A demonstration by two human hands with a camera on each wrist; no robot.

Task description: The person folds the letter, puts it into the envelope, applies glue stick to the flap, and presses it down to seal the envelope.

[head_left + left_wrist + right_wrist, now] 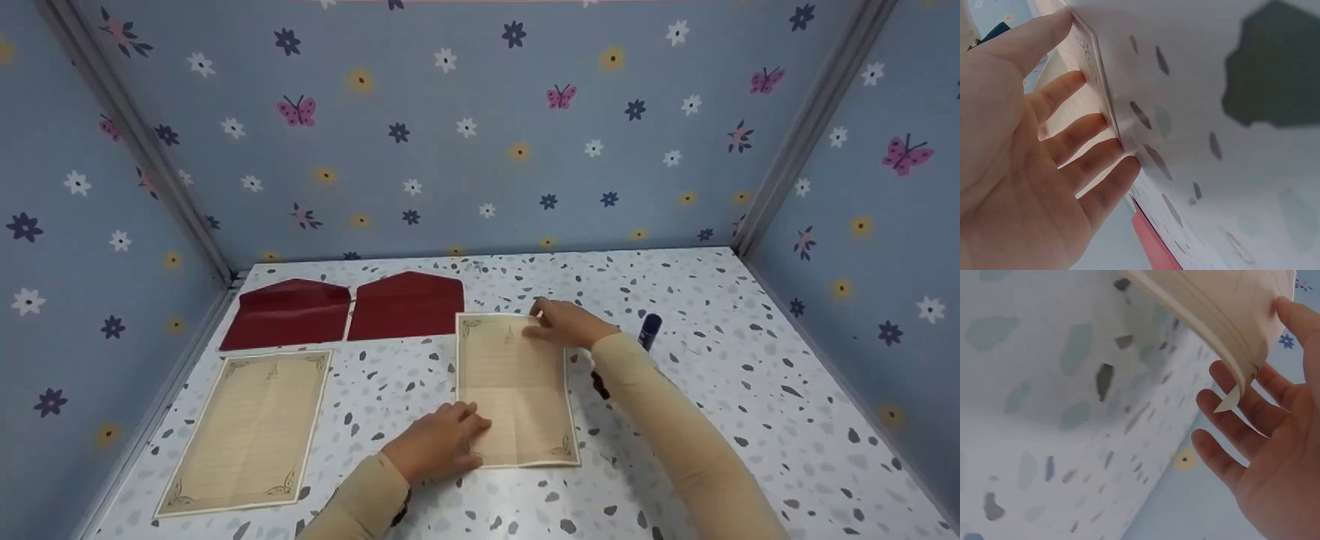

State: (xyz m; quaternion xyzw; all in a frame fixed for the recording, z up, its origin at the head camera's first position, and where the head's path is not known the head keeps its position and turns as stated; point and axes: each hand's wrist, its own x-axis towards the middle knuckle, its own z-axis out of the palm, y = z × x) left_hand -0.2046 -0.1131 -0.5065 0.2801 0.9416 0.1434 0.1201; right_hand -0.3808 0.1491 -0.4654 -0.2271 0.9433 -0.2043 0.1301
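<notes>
A cream sheet of letter paper [510, 409] with printed corner ornaments and fold creases lies in front of me. My right hand [570, 324] pinches its top right corner. In the right wrist view, the thumb is on the face of the paper and the fingers of the hand [1283, 433] are behind the curled-up corner. My left hand [439, 442] rests at the lower left edge, fingers extended and slightly spread over the paper. In the left wrist view, the fingertips of that hand [1033, 163] touch along the paper's edge. Part of the lower left corner is hidden under this hand.
A second cream letter sheet [247, 431] lies flat at the left. Behind it are two dark red envelopes [292, 319] with their flaps raised, side by side. A dark blue capped marker [650, 328] is beyond the right forearm. Flower-patterned walls enclose the speckled table [750, 390].
</notes>
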